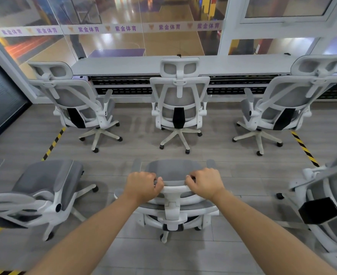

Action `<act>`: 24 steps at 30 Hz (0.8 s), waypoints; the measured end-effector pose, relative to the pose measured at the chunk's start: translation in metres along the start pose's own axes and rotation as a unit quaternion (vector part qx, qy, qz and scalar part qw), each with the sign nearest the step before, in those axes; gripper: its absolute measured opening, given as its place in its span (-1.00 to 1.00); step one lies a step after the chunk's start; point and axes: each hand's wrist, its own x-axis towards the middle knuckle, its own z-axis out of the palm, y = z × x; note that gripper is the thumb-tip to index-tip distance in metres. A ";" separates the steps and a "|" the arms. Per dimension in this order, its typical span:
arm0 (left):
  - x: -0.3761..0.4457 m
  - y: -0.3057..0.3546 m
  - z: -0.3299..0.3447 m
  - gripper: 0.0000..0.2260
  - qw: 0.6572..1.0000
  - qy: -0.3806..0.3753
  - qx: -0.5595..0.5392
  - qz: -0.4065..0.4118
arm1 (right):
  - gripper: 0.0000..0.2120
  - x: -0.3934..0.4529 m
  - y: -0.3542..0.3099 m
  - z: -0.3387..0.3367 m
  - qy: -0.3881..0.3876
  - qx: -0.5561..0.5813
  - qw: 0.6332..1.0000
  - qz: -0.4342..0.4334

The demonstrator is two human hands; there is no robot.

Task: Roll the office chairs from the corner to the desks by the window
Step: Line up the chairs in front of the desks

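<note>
Grey mesh and white plastic are showing on every chair in view. At the near left, a side chair (44, 187) is standing turned sideways on the grey plank floor (124, 155), close to a strip of yellow-and-black floor tape (53, 143). Beyond it, at the far left, a headrest chair (78, 104) is facing the long white desk (136, 65) running under the window glass (108, 20). In the near centre, the left hand (143, 185) is curling its fingers over the white top rail of the held chair (173, 195), and the right hand (205, 183) is gripping the same rail just to the right, both forearms reaching forward. This chair is sitting well short of the desk, behind the middle chair (179, 108), which is standing squarely at the desk. At the far right, a third desk chair (278, 108) is angling toward the desk. At the near right edge, a partly cropped chair (326, 205) is leaning into view.
</note>
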 end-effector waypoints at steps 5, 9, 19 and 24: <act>0.004 0.003 0.001 -0.60 1.000 -0.007 0.001 -0.001 | -0.49 -0.003 0.002 -0.002 0.005 0.001 1.000 0.010; 0.002 0.004 0.004 -0.61 1.000 -0.005 0.003 -0.008 | -0.51 -0.004 0.004 -0.003 -0.003 0.008 1.000 0.014; 0.002 0.005 0.004 -0.59 1.000 -0.015 0.011 0.000 | -0.52 -0.007 0.005 -0.007 -0.005 0.008 1.000 0.008; 0.004 0.004 0.004 -0.59 1.000 -0.013 0.011 0.008 | -0.55 -0.008 0.003 -0.010 -0.010 0.010 1.000 0.016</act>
